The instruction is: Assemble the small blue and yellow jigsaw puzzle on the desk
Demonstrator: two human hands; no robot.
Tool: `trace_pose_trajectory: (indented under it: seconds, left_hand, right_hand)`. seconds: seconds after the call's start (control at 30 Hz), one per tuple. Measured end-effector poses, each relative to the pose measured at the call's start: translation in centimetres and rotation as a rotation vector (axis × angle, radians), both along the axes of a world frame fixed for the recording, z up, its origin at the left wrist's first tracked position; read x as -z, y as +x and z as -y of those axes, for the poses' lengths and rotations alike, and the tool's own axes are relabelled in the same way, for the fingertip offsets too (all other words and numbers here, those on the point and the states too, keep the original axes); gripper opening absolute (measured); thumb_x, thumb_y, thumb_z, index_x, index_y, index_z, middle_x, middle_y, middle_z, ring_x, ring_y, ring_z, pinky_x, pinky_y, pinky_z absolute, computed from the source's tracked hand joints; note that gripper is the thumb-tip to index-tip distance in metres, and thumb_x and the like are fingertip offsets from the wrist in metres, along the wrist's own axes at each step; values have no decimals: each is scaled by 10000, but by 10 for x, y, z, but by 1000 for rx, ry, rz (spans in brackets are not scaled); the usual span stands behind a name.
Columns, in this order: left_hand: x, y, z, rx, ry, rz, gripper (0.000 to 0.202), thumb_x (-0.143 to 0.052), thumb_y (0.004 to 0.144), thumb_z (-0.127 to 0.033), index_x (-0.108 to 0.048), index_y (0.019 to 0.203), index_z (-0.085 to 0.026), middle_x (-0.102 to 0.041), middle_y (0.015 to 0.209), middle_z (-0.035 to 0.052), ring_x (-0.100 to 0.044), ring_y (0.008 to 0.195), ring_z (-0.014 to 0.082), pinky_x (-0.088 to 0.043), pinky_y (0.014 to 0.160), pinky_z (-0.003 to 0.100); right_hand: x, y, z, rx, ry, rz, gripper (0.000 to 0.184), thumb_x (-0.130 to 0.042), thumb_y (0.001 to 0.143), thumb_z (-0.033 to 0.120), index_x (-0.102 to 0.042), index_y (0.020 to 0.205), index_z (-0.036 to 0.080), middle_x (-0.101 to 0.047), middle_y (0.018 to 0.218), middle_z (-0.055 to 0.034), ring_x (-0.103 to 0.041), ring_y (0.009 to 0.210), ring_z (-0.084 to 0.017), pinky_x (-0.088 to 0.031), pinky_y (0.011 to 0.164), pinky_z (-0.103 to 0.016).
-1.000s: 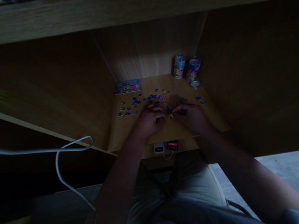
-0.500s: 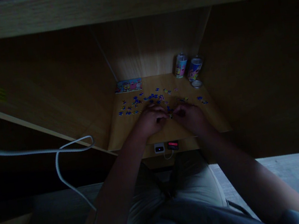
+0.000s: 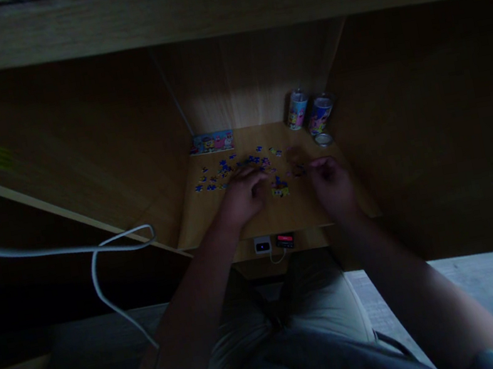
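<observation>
Joined jigsaw pieces (image 3: 280,188), with a yellow face-like print, lie on the wooden board between my hands. Just left of them, my left hand (image 3: 245,196) rests over the board with loosely bent fingers and no piece visible in it. My right hand (image 3: 333,183) is farther right, its thumb and forefinger drawn together beside a few dark loose pieces (image 3: 298,169). Whether a piece is between those fingertips is too dim to see. Many loose blue and yellow jigsaw pieces (image 3: 224,166) spread behind and left of my left hand.
A colourful cartoon picture card (image 3: 213,142) lies at the back left. Two printed cans (image 3: 297,110) (image 3: 320,114) stand at the back right, a round lid (image 3: 323,140) before them. Below the front edge sit a white device (image 3: 262,244) and a phone (image 3: 285,240). A white cable (image 3: 96,281) hangs left.
My right hand has moved right, away from the joined pieces, to the loose ones. My left hand has drawn back slightly left, so the joined yellow pieces now show.
</observation>
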State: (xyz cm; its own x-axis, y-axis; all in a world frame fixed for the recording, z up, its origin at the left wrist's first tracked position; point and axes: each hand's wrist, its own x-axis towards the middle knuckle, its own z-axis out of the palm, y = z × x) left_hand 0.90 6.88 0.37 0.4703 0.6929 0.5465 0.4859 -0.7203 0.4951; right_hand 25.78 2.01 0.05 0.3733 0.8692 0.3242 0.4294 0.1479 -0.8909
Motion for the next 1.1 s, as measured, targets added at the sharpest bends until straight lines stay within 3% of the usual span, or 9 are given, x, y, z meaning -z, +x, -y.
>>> trace_pose_trajectory:
  seconds: [0.17,0.27,0.47,0.6,0.7,0.87,1.1]
  left_hand:
    - [-1,-7,-3,-366,-40,176,285,-600,917,-38,-742,1069,-233,-793,1102,62,-734,1102,268,-579,1060,451]
    - [2,-12,-9,-467,-78,249,272,-550,950,-38,-723,1049,-224,-783,1115,82,-737,1114,268,-578,1070,448]
    - [-6,-27,-8,-395,-105,234,276,-528,987,-43,-726,1029,-229,-785,1090,54,-746,1053,223,-590,1006,393]
    - [-15,-37,4,-288,-9,85,257,-573,947,-41,-737,917,-236,-755,982,39,-715,982,233,-574,962,408]
    - [-11,-38,11,-208,30,-32,249,-594,902,-37,-713,820,-240,-722,896,30,-690,949,244,-559,959,430]
    - [-2,-36,14,-220,38,-63,240,-612,884,-41,-738,929,-240,-730,938,38,-681,979,262,-548,984,457]
    - [-6,-36,16,-241,22,-68,203,-661,907,-86,-729,1025,-237,-732,993,49,-695,998,269,-557,963,458]
  right_hand:
    - [1,-2,-2,-21,-17,-7,277,-643,944,512,-664,981,239,-756,895,-60,-695,827,-249,-534,800,-387]
    - [2,-3,-2,-56,-24,41,289,-631,962,527,-670,983,241,-777,928,-75,-713,855,-259,-536,817,-390]
    - [2,-3,-2,-92,-36,135,275,-613,991,495,-692,997,232,-800,953,-88,-713,842,-248,-532,790,-362]
    - [-1,-6,-1,-125,-50,167,303,-588,1028,498,-726,998,230,-810,947,-83,-725,830,-241,-526,775,-347]
    - [-3,-9,0,-142,-60,230,292,-584,1024,469,-748,998,229,-824,969,-81,-727,814,-234,-528,771,-340]
    - [-2,-13,2,-178,-91,334,292,-574,1026,442,-764,1042,222,-830,947,-79,-733,774,-225,-519,737,-323]
    - [1,-14,4,-209,-87,403,261,-565,1044,399,-764,1075,234,-848,1028,-79,-772,838,-232,-536,771,-327]
